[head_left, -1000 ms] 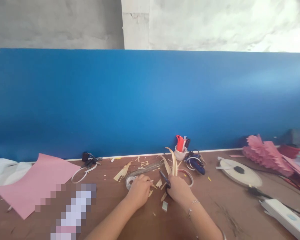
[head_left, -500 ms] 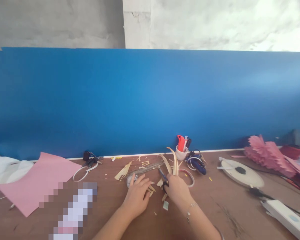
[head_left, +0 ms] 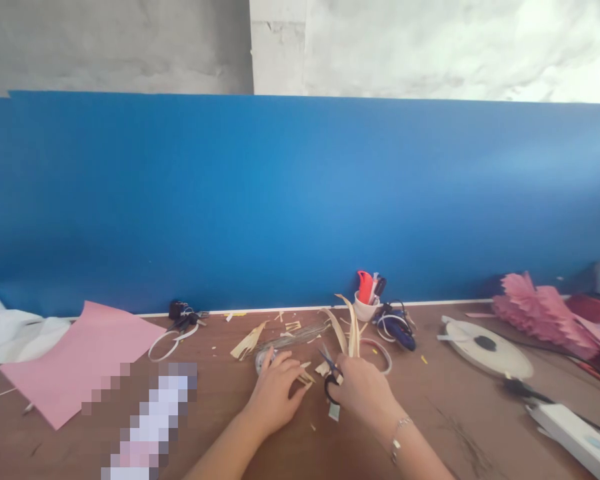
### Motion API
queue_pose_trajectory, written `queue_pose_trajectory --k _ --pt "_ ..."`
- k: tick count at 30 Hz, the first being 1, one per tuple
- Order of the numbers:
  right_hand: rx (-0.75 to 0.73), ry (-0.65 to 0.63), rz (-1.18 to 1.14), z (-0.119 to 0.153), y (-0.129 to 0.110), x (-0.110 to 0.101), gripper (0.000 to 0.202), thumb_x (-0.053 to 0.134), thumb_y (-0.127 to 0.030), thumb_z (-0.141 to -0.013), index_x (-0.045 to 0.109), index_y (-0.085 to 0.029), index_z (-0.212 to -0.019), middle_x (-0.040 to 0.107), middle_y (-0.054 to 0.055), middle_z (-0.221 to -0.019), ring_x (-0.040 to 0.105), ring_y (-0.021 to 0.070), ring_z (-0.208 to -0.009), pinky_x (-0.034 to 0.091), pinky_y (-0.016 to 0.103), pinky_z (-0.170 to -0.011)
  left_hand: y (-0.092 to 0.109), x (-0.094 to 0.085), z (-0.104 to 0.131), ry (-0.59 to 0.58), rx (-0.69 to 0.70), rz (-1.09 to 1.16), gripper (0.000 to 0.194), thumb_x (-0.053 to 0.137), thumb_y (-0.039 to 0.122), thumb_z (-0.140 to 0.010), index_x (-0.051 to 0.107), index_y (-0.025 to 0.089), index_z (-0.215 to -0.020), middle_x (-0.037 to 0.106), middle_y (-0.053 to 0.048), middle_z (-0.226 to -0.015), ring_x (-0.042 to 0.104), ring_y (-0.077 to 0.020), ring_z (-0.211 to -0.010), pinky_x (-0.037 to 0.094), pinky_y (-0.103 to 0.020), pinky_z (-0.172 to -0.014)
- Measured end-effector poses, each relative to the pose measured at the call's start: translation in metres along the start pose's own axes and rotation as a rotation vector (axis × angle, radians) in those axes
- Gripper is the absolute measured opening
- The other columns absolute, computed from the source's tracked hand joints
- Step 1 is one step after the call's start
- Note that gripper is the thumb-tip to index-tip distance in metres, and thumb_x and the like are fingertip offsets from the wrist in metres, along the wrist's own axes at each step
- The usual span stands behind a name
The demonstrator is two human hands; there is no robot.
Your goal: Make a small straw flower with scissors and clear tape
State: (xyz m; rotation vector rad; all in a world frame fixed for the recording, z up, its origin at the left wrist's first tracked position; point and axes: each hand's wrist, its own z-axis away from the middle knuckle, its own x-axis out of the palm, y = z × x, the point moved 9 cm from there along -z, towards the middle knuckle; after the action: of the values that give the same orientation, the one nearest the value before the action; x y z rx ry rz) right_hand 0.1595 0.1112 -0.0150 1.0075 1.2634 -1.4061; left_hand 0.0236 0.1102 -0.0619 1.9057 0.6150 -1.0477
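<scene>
My right hand (head_left: 364, 387) is closed on a pair of scissors (head_left: 332, 377), blades pointing away and to the left. Pale dried husk strips (head_left: 351, 333) rise just beyond its knuckles; whether they are held or lie on the table I cannot tell. My left hand (head_left: 279, 392) rests low over the table with fingers spread, next to a small round spool (head_left: 261, 362) partly covered by its fingertips. Short husk pieces (head_left: 306, 378) lie by its thumb. Ahead are a fan-shaped husk piece (head_left: 249, 341) and a bundle of thin dry stems (head_left: 300, 335).
A white cup (head_left: 366, 308) holding pens stands by the blue partition (head_left: 280, 200). A tape ring (head_left: 387, 362) and a blue-handled tool (head_left: 399, 332) lie at right, with an oval white object (head_left: 503, 357) and a power strip (head_left: 573, 437). Pink paper (head_left: 87, 363) and keys (head_left: 187, 321) lie left.
My right hand has moved slightly right and down, and the scissors' handle and blades now show more clearly. My left hand stays almost in place. The view has shifted slightly.
</scene>
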Motion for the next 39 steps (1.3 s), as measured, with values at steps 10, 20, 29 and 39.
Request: queue_pose_trajectory --k 10,20,29,39 --pt "-0.096 -0.083 0.001 0.012 -0.041 0.043 0.028 0.045 -0.006 -0.077 0.064 -0.008 -0.098 0.070 0.019 -0.092 0.067 0.0259 -0.088 0.046 0.028 -0.072 -0.004 -0.008 0.000 0.093 -0.013 0.013 0.025 0.054 0.013 -0.074 0.067 0.025 -0.091 0.067 -0.003 -0.099 0.051 -0.0229 -0.107 0.020 -0.051 -0.106" --pt "-0.057 -0.102 0.021 0.015 -0.045 0.060 0.032 0.051 -0.008 -0.076 0.060 -0.008 -0.106 0.069 0.019 -0.096 0.067 0.0251 -0.088 0.049 0.028 -0.072 -0.006 -0.015 -0.001 0.205 0.007 -0.018 0.034 0.045 0.001 -0.069 0.069 0.023 -0.081 0.066 -0.005 -0.091 0.052 -0.0215 -0.099 0.033 -0.047 -0.100" --pt "-0.070 -0.140 0.037 0.017 -0.051 0.057 0.025 0.052 -0.011 -0.076 0.066 -0.008 -0.097 0.070 0.019 -0.093 0.067 0.0289 -0.090 0.050 0.034 -0.075 -0.016 -0.022 -0.001 0.300 -0.003 -0.046 0.039 0.042 -0.004 -0.064 0.069 0.019 -0.080 0.065 -0.007 -0.087 0.052 -0.0234 -0.093 0.041 -0.045 -0.088" --pt "-0.125 -0.192 -0.017 0.014 -0.046 0.056 0.027 0.063 -0.015 -0.064 0.067 -0.010 -0.091 0.070 0.016 -0.092 0.066 0.0293 -0.089 0.050 0.032 -0.074 -0.027 -0.028 0.000 0.352 -0.056 -0.054 0.039 0.040 -0.002 -0.067 0.068 0.018 -0.086 0.066 -0.007 -0.090 0.053 -0.0243 -0.093 0.043 -0.044 -0.085"
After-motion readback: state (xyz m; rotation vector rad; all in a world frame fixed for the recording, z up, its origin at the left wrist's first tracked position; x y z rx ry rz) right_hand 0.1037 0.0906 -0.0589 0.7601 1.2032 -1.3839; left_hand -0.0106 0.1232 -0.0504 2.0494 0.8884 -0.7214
